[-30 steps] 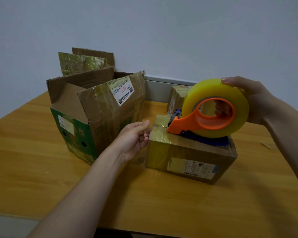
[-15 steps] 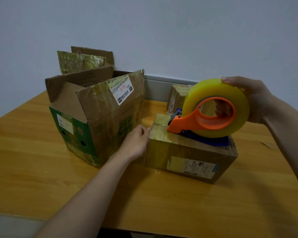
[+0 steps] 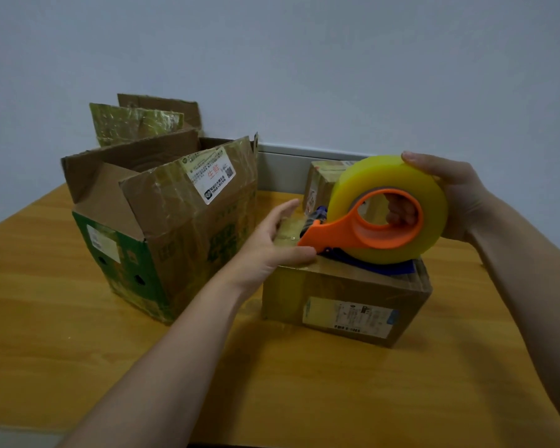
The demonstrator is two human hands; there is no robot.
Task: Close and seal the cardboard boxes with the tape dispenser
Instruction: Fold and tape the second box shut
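Cardboard, brown, three items. Item one: large box [image 3: 175, 227], left of centre, green print on its near-left side, white shipping label on one raised flap; all top flaps stand upright and its mouth is open; the interior is dark and its contents cannot be told. Item two: small closed box [image 3: 343, 305], just right of the large box, flaps down, glossy clear tape across its top left end, a printed label on its near side. Item three: a third box [image 3: 319, 182], smaller, behind the closed one and mostly hidden by the tape roll; whether it is sealed cannot be told. On top of the small closed box rests the tape dispenser [image 3: 369, 231], orange frame with a blue base, carrying a thick yellow tape roll [image 3: 401, 176], its nose pointing left. The right hand [image 3: 446, 195] grasps the dispenser, fingers curled through the core and the thumb over the roll's rim. The left hand [image 3: 272, 244] lies flat with straight fingers on the taped left end of that box top, its thumb beside the dispenser's nose. Surface: wooden table [image 3: 78, 334], honey-coloured grain. Room: plain pale grey wall [image 3: 304, 59], with a grey strip along the table's far edge.
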